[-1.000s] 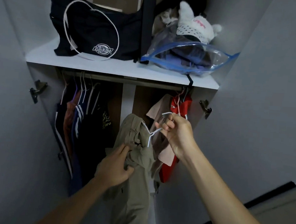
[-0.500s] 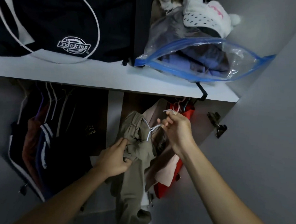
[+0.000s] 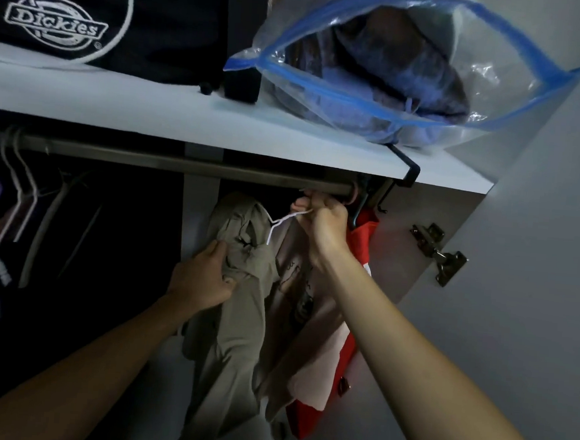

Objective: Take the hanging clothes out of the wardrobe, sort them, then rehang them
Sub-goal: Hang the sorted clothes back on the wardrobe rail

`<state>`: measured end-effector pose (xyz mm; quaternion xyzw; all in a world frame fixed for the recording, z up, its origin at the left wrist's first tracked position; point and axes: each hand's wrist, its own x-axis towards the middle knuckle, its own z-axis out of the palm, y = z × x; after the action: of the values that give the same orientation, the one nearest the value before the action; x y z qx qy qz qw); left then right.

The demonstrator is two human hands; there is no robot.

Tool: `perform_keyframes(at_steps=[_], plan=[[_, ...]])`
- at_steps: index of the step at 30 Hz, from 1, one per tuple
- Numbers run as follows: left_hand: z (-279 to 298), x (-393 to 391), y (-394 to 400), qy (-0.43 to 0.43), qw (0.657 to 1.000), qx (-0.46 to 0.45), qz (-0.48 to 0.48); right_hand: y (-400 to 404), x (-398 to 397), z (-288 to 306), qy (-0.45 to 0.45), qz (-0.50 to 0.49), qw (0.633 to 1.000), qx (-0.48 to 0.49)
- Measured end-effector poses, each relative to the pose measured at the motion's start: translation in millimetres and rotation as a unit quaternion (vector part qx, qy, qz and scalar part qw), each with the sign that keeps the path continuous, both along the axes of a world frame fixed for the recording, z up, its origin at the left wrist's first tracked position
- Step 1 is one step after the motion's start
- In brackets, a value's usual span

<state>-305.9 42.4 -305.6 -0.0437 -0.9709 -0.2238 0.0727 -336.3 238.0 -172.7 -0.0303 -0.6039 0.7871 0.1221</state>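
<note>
An olive-green garment (image 3: 237,319) hangs bunched on a thin white wire hanger (image 3: 281,223). My right hand (image 3: 322,225) grips the top of that hanger just under the metal rail (image 3: 182,164), near the rail's right end. My left hand (image 3: 202,275) clutches the olive cloth by its upper left side. Behind the olive garment hang a beige printed shirt (image 3: 297,289) and a red garment (image 3: 353,330). Dark clothes on hangers (image 3: 18,201) fill the left part of the rail.
The white shelf (image 3: 152,107) above the rail carries a black Dickies bag (image 3: 73,15) and a clear blue-edged plastic bag of clothes (image 3: 378,71). A black hook (image 3: 405,173) clips over the shelf edge. The open grey door with a metal hinge (image 3: 440,254) stands at right.
My right hand has lifted the white hanger up to the rail. The left hand has risen with the olive garment. The view has tilted upward and come closer to the shelf.
</note>
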Motion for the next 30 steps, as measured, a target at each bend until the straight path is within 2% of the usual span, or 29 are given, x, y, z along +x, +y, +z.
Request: perform_keyframes(at_steps=[5, 11, 16, 20, 23, 25, 26, 28, 30], plan=[[-2, -28, 1, 0.023, 1.000, 0.011, 0.013, -1, -34, -8, 0.028, -0.018, 0.999, 0.005], [-11, -32, 5, 0.047, 0.999, 0.025, 0.004, 2, -48, -18, 0.088, -0.005, 0.993, 0.082], [-3, -41, 7, 0.056, 0.997, 0.042, 0.017, 2, -63, -1, 0.058, 0.000, 0.995, 0.083], [-6, -43, 8, 0.020, 0.999, 0.038, 0.025, 11, -73, -11, 0.027, -0.015, 0.989, 0.142], [-16, -41, 17, 0.000, 0.999, 0.045, 0.029, 15, -82, -19, 0.044, -0.045, 0.977, 0.205], [-20, -41, 24, -0.011, 0.998, 0.052, 0.028, 19, -87, -21, 0.103, -0.095, 0.942, 0.304], [-21, -41, 28, -0.017, 0.998, 0.057, 0.025, 22, -86, -22, 0.152, -0.122, 0.904, 0.380], [-23, -42, 37, -0.024, 0.997, 0.068, 0.018, 28, -84, -26, 0.253, -0.173, 0.786, 0.537], [-27, -45, 48, -0.027, 0.997, 0.072, 0.016, 34, -80, -25, 0.308, -0.215, 0.674, 0.636]])
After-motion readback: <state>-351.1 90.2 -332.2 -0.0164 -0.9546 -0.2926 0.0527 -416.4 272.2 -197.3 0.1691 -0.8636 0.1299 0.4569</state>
